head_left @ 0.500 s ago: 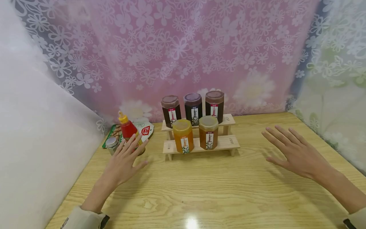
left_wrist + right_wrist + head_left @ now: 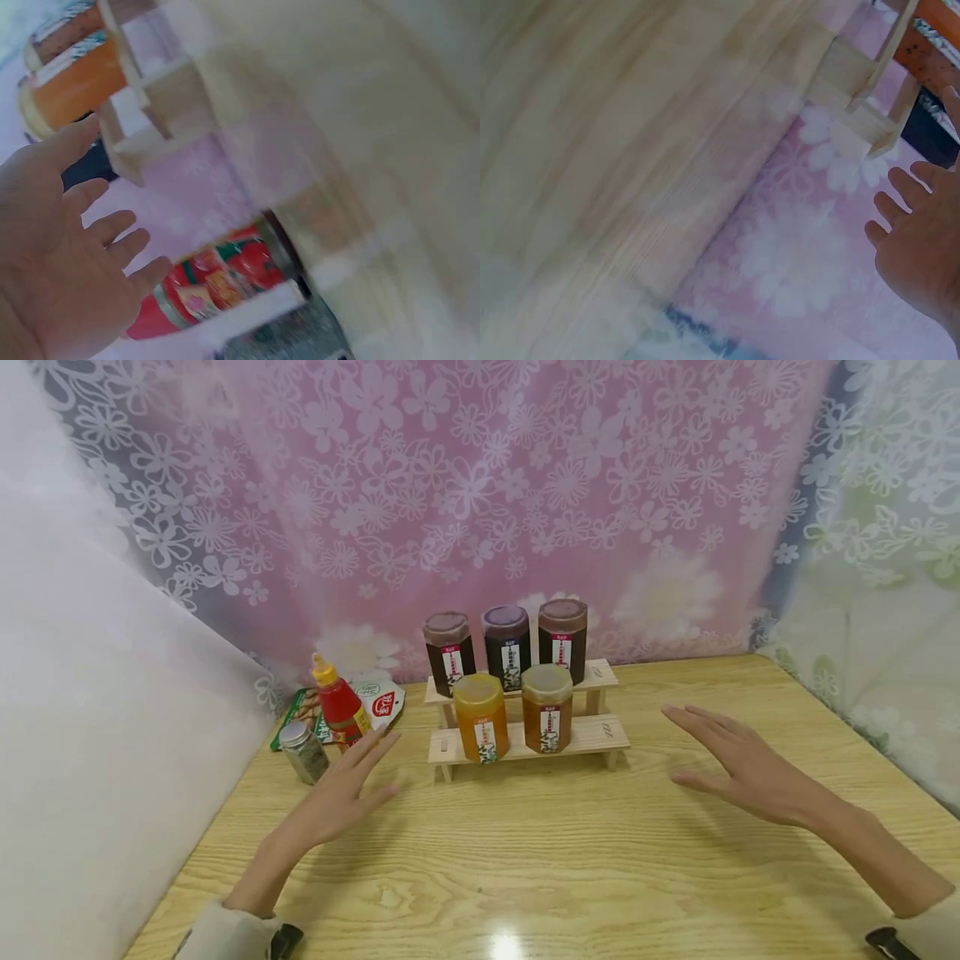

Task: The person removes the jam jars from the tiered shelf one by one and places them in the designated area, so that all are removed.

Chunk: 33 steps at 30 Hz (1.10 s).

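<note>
In the head view a two-step wooden rack (image 2: 528,741) stands at the back of the table. Three dark jars fill its upper step: a left one (image 2: 448,652), a middle one (image 2: 507,647) and a right one (image 2: 563,642). On the lower step are a yellow-orange jar (image 2: 482,718) and an amber jar (image 2: 547,708). My left hand (image 2: 330,806), fingers extended and holding nothing, hovers left of the rack near a red squeeze bottle (image 2: 343,703). To the rack's right, my right hand (image 2: 750,768) is held over the table, palm turned inward, also holding nothing.
A small glass shaker with a grey lid (image 2: 304,752) stands beside the bottle at the left. Behind them lean a white packet with a red logo (image 2: 381,700) and a green packet (image 2: 300,718). Flowered curtains (image 2: 480,510) hang along the table's back edge (image 2: 690,660).
Both hands have moved slightly inward toward the rack, and their palms have turned to face each other more. The glass shaker shows more fully. The jars and rack stay put.
</note>
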Each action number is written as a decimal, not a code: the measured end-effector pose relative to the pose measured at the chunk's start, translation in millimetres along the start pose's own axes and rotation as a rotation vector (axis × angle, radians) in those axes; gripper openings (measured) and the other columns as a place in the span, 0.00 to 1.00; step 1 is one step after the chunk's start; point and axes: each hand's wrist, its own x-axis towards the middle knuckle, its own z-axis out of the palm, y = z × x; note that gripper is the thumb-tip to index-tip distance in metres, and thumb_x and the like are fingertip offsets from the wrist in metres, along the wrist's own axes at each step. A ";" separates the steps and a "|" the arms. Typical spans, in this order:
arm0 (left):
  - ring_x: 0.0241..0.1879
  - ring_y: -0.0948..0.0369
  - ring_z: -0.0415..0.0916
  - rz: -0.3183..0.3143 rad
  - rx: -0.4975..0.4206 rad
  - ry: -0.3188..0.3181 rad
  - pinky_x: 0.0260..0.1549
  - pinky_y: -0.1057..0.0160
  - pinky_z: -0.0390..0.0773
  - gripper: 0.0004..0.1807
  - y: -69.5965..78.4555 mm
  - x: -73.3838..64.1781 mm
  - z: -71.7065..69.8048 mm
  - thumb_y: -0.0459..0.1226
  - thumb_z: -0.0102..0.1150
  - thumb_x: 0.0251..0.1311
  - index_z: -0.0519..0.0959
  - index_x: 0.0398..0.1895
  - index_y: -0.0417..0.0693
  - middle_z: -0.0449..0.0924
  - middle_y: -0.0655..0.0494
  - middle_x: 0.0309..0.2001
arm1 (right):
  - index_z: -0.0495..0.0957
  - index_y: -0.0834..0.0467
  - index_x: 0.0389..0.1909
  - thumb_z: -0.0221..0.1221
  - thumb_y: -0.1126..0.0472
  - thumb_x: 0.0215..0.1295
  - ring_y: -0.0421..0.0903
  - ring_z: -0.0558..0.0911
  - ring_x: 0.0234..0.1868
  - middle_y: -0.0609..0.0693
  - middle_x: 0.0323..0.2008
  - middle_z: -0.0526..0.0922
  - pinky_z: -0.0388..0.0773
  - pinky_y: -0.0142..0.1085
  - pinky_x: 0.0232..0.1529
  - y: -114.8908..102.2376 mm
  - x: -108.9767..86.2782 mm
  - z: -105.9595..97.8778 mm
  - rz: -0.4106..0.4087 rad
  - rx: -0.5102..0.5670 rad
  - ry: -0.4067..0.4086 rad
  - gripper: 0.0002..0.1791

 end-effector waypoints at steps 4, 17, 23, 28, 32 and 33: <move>0.80 0.41 0.49 -0.013 -0.120 -0.039 0.68 0.29 0.59 0.41 13.6 11.4 -2.0 0.54 0.57 0.75 0.51 0.85 0.65 0.45 0.52 0.84 | 0.51 0.42 0.84 0.65 0.53 0.73 0.72 0.56 0.76 0.61 0.79 0.58 0.58 0.74 0.61 -17.9 12.6 3.5 0.077 0.196 -0.068 0.45; 0.76 0.44 0.62 -0.092 -0.317 -0.035 0.69 0.39 0.67 0.40 40.1 52.8 3.7 0.52 0.58 0.75 0.56 0.84 0.54 0.59 0.46 0.80 | 0.53 0.53 0.83 0.62 0.50 0.76 0.71 0.57 0.77 0.59 0.80 0.57 0.59 0.73 0.67 -58.3 62.4 28.1 0.210 0.508 -0.057 0.42; 0.74 0.42 0.63 -0.231 -0.455 -0.014 0.66 0.40 0.71 0.39 38.5 62.1 10.1 0.49 0.61 0.74 0.58 0.83 0.51 0.62 0.46 0.78 | 0.55 0.60 0.81 0.63 0.56 0.75 0.67 0.59 0.77 0.64 0.77 0.62 0.56 0.64 0.74 -69.3 83.8 38.5 0.211 0.634 0.012 0.41; 0.73 0.41 0.65 -0.322 -0.548 0.023 0.64 0.41 0.73 0.35 33.5 67.7 20.2 0.40 0.63 0.73 0.63 0.80 0.47 0.67 0.39 0.74 | 0.55 0.63 0.80 0.65 0.58 0.73 0.65 0.62 0.76 0.65 0.76 0.63 0.54 0.61 0.76 -75.1 94.4 44.7 0.228 0.669 0.054 0.42; 0.71 0.39 0.67 -0.367 -0.603 0.038 0.63 0.41 0.74 0.34 30.9 67.9 29.4 0.36 0.63 0.72 0.65 0.78 0.42 0.66 0.35 0.74 | 0.56 0.63 0.80 0.66 0.58 0.72 0.66 0.63 0.75 0.65 0.74 0.65 0.55 0.60 0.76 -79.7 102.2 51.1 0.264 0.707 0.066 0.43; 0.71 0.39 0.67 -0.376 -0.613 0.039 0.63 0.41 0.75 0.34 30.9 68.0 31.4 0.35 0.63 0.71 0.65 0.78 0.41 0.66 0.35 0.74 | 0.56 0.63 0.80 0.66 0.58 0.72 0.66 0.63 0.75 0.66 0.74 0.65 0.55 0.60 0.76 -80.9 104.3 52.9 0.272 0.720 0.070 0.43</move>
